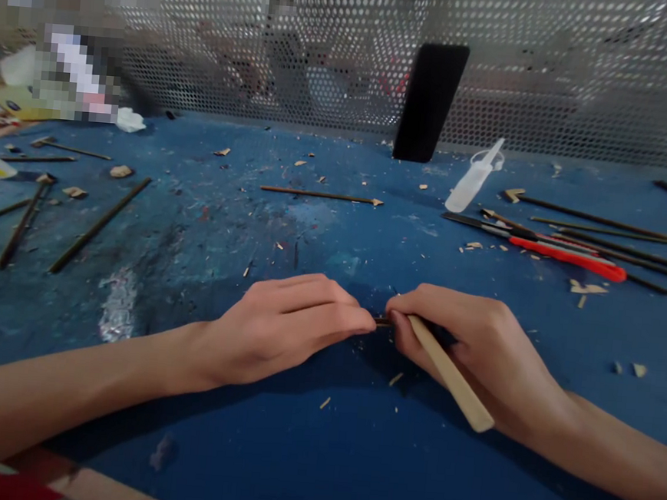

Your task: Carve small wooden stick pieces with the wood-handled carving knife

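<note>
Both my hands meet low over the blue work surface (pixel 209 217). My left hand (pixel 293 320) is closed, its fingertips pinching the end of a thin dark stick (pixel 382 321) that shows only in the small gap between the hands. My right hand (pixel 469 353) is closed on the other end of that stick and also grips a pale wooden-handled tool (pixel 451 375), whose handle slants down to the right out of the fist. The tool's working end is hidden by my fingers.
Several thin dark sticks lie at the left (pixel 98 224) and the right (pixel 595 219). A red-handled knife (pixel 567 257), a clear glue bottle (pixel 475 178), a black phone (pixel 430 102) leaning on the perforated metal wall (pixel 556 67), and wood chips are scattered about.
</note>
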{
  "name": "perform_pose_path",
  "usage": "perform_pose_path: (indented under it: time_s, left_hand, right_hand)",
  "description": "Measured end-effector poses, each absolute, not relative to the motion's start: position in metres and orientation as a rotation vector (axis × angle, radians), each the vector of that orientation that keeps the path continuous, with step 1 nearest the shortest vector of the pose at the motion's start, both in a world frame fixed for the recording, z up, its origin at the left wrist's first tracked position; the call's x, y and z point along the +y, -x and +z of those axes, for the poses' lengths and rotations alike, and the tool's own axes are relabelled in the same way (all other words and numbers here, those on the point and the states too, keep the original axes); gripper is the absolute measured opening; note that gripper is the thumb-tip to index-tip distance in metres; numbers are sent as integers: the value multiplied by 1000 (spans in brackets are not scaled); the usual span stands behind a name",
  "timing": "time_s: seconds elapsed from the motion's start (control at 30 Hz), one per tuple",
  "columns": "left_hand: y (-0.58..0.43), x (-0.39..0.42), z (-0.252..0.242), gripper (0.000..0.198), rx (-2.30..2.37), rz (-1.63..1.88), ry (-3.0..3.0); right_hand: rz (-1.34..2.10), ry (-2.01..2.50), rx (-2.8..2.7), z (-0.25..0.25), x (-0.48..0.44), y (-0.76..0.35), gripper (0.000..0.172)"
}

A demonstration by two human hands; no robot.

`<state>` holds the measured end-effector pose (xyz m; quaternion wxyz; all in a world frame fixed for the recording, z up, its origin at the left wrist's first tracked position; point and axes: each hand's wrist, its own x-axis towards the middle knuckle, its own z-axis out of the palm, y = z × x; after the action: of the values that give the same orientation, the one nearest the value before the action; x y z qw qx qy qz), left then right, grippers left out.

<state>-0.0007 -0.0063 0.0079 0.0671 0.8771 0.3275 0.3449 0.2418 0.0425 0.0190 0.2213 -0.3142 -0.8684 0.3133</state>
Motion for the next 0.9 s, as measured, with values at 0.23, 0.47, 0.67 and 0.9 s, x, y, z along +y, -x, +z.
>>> perform_pose_path:
  time_s: [0.23, 0.47, 0.67, 0.9]
  left_hand:
    - [-1, 5, 6, 10, 1145, 995, -2457]
    - [-2, 10, -1, 15, 1307, 851, -2579]
    - [-2, 9, -2, 16, 1371, 872, -2590]
    - [-6, 4, 1, 15, 1371, 1072, -2534]
  right_hand:
    - [893, 1040, -2210, 15, 48, -244, 13]
    - [1017, 1137, -2050, 9, 54, -243, 22]
    - [971, 1098, -2042, 15, 49, -243, 22]
    - [1073, 1084, -1990, 16, 48, -243, 20]
